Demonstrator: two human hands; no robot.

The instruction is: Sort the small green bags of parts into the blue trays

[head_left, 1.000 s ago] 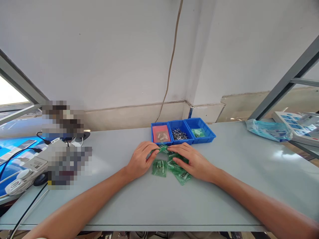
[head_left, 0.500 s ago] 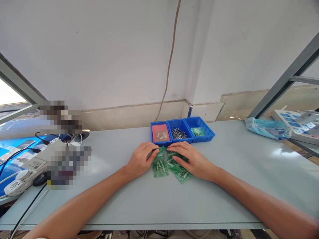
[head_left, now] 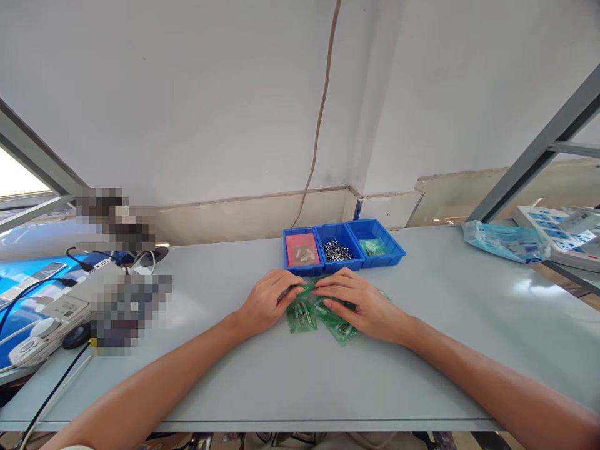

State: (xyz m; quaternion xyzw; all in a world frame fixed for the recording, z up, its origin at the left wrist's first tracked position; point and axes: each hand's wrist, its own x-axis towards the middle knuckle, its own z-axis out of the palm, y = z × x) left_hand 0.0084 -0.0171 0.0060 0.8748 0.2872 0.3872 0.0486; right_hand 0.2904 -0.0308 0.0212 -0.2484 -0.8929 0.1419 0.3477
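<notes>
Several small green plastic bags (head_left: 302,317) lie in a heap on the table, with thin metal parts showing through them. At the heap's left side, my left hand (head_left: 269,301) is closed, its thumb and fingers on the edge of a green bag. My right hand (head_left: 363,306) curves over the right part of the heap, covering some bags, with its fingertips on the same bag near my left hand's fingertips. Just behind stand three joined blue bins: the left bin (head_left: 303,271) has a pink packet (head_left: 300,242), the middle bin has metal pins (head_left: 336,250), and the right bin (head_left: 394,253) has a green bag.
Power strips, cables and a white box (head_left: 100,284) crowd the left of the grey table (head_left: 300,381). On the right lie a light-blue plastic packet (head_left: 504,242) and a white panel with blue sockets (head_left: 553,228). Behind the bins is a wall with a hanging cable (head_left: 321,112).
My two hands have shifted slightly, their fingertips drawing closer together over the bag. The other bags and the bins stay where they were.
</notes>
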